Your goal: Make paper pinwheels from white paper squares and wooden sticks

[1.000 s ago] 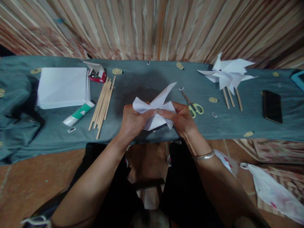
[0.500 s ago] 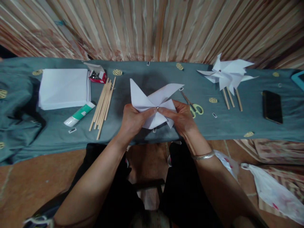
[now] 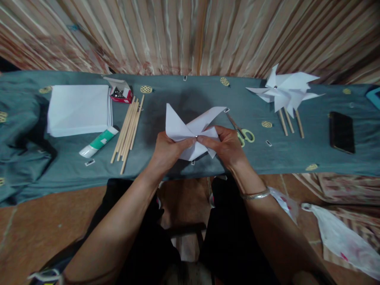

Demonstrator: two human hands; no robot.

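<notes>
Head view, and it's a two-sided pinch: the left hand [image 3: 168, 149] and right hand [image 3: 228, 146] grip a white paper pinwheel [image 3: 178, 124], thumbs [image 3: 187, 143] meeting at the shiny pin head [image 3: 196, 137] in its centre, over the middle of the counter [image 3: 166, 85]. Looks like the pinning step, folded tips gathered under that pin; the next move, I'd judge, calls for firm pressure there without creasing the blades. Just beside the right hand, green-handled scissors [image 3: 247, 135]; leftward, loose wooden sticks [image 3: 127, 132], an open red box [image 3: 127, 96] of metal pieces, a green-and-white tube [image 3: 99, 142]. Print on either? Too small to read. Farther left, stacked white paper [image 3: 78, 109]; far right, assembled pinwheels [image 3: 292, 89] and a dark phone [image 3: 342, 132], no lettering legible.
</notes>
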